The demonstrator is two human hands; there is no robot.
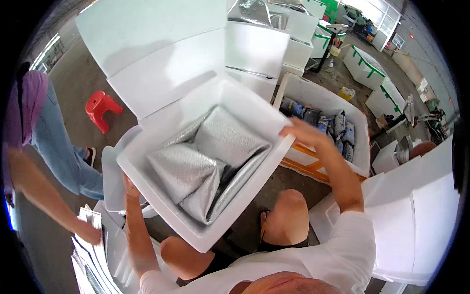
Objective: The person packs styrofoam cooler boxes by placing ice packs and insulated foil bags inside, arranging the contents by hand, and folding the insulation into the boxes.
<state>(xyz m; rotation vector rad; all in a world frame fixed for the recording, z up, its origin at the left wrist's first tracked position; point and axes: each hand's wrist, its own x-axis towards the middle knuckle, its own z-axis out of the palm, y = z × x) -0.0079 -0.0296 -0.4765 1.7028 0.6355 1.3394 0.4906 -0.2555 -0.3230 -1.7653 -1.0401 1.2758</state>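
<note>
A white foam box point(264, 105) is held tilted in front of me, above my knees. Inside it lies a silver foil insulation bag point(230, 134), folded and crumpled, with a dark gap along its lower right side. My right hand point(304, 132) is closed over the box's right rim near the corner. At the box's left wall is my left hand point(130, 186), pressed against the outside, its fingers mostly hidden behind the box. Behind the held box stand white foam boxes point(254, 46).
An orange-taped foam box point(323, 93) with several dark packs point(338, 125) stands to the right. On the left, a person point(61, 130) reaches toward stacked flat sheets point(90, 250), near a red stool point(102, 108). White boxes point(416, 215) stand at right; green-taped boxes point(364, 66) lie farther back.
</note>
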